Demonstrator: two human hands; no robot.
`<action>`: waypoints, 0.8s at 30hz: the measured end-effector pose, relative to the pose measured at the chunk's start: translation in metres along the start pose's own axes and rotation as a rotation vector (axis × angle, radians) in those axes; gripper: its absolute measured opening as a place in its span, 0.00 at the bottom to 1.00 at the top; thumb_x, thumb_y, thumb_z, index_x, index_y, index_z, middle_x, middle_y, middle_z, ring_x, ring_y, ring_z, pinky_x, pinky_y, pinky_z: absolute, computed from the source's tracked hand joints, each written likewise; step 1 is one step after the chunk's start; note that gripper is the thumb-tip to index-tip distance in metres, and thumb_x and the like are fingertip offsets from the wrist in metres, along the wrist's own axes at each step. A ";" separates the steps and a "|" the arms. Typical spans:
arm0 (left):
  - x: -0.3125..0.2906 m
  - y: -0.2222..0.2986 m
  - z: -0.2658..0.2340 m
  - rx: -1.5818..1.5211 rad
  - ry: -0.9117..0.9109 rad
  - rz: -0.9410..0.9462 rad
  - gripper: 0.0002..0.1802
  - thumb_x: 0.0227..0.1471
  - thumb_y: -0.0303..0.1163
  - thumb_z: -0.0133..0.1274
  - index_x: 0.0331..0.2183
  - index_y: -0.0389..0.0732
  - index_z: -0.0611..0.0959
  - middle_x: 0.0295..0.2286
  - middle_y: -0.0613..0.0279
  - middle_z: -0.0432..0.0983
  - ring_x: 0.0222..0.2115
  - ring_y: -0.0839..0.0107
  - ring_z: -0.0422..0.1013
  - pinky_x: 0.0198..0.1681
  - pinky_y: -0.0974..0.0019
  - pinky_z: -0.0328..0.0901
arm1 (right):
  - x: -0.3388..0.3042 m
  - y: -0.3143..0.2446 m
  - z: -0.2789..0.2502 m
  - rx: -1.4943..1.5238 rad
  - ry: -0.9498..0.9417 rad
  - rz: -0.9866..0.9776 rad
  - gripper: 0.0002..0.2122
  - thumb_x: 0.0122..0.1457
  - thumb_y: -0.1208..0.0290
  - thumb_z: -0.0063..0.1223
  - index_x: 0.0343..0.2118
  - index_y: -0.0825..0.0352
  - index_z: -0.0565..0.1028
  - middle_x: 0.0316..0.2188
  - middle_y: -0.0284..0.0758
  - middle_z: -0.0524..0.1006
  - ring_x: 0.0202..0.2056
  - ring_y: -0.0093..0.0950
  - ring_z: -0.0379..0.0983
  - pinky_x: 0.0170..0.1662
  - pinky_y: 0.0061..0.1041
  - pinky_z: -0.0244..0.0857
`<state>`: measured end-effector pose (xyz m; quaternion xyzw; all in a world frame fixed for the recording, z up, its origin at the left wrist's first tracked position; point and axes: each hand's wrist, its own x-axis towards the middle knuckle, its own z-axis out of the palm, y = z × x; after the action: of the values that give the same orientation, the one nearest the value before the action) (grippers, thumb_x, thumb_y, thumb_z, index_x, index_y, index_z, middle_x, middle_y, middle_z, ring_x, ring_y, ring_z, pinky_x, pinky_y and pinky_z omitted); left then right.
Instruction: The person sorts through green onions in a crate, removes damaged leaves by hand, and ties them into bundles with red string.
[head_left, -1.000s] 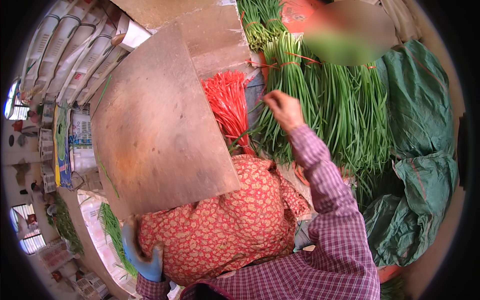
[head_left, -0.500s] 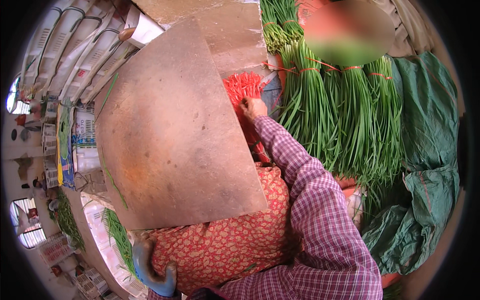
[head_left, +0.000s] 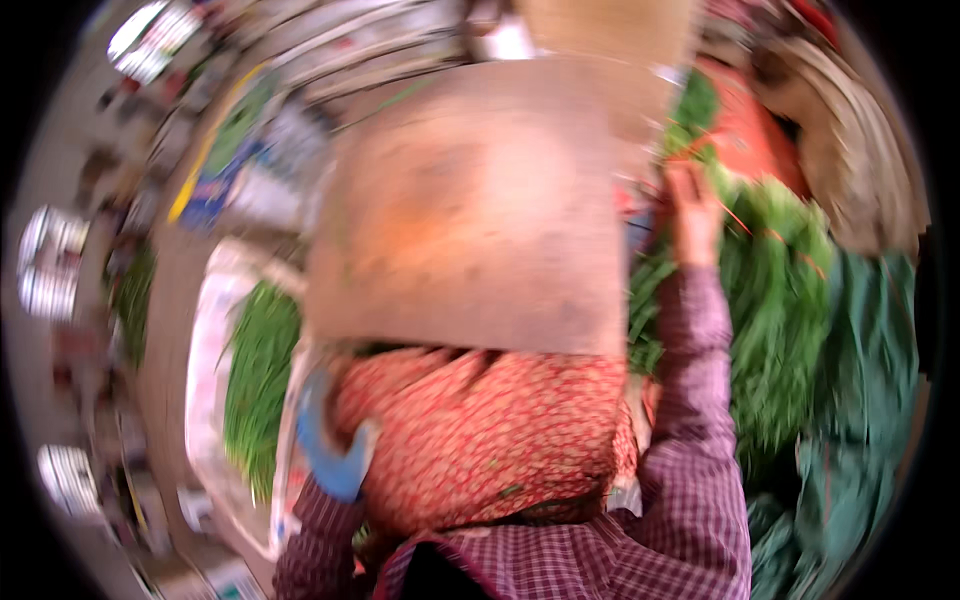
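Right hand [head_left: 694, 208] beside green bundles [head_left: 778, 310], seemingly kept handy off the worktop's [head_left: 480, 230] right edge, grip unclear; left hand [head_left: 333, 445] half-open, empty!

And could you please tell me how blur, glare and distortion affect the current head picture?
Head view: blur smears the red floral-patterned cloth and long green leafy bundles; head view: pale sheen on the flat brown board; head view: glare in the bright white windows at far left, fisheye rounding, dark corners.

Shirt [head_left: 545, 555]: purple with pale checks
Sleeves [head_left: 695, 430]: long, same check
Left hand [head_left: 328, 450]: blue glove [head_left: 318, 430]
Right hand [head_left: 693, 215]: bare
Lap cloth [head_left: 490, 430]: red, small pale pattern, blurred
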<state>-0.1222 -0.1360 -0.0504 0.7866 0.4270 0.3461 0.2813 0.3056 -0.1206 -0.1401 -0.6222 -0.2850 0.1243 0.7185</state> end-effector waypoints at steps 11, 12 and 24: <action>-0.139 -0.072 -0.086 0.172 0.373 -0.308 0.22 0.51 0.32 0.51 0.48 0.35 0.70 0.44 0.53 0.69 0.46 0.63 0.65 0.50 0.64 0.58 | -0.014 -0.074 0.139 0.037 -0.629 -0.125 0.10 0.57 0.64 0.51 0.34 0.66 0.73 0.22 0.25 0.68 0.20 0.12 0.60 0.21 0.12 0.52; -0.151 -0.077 -0.096 0.212 0.412 -0.338 0.21 0.52 0.32 0.50 0.48 0.35 0.70 0.43 0.54 0.70 0.46 0.65 0.65 0.49 0.65 0.59 | -0.021 -0.060 0.156 -0.065 -0.658 -0.085 0.11 0.57 0.63 0.52 0.33 0.67 0.72 0.22 0.27 0.70 0.21 0.14 0.63 0.21 0.13 0.54; -0.267 -0.202 -0.300 0.953 0.903 -0.656 0.33 0.43 0.41 0.57 0.50 0.38 0.68 0.44 0.48 0.68 0.45 0.55 0.65 0.49 0.59 0.60 | -0.115 -0.130 0.285 -0.322 -0.896 -0.578 0.13 0.58 0.66 0.49 0.43 0.67 0.71 0.35 0.36 0.77 0.35 0.23 0.74 0.37 0.23 0.67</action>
<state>-0.5599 -0.2273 -0.1005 0.4361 0.8189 0.3112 -0.2057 0.0292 0.0274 -0.0257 -0.5068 -0.7372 0.1294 0.4278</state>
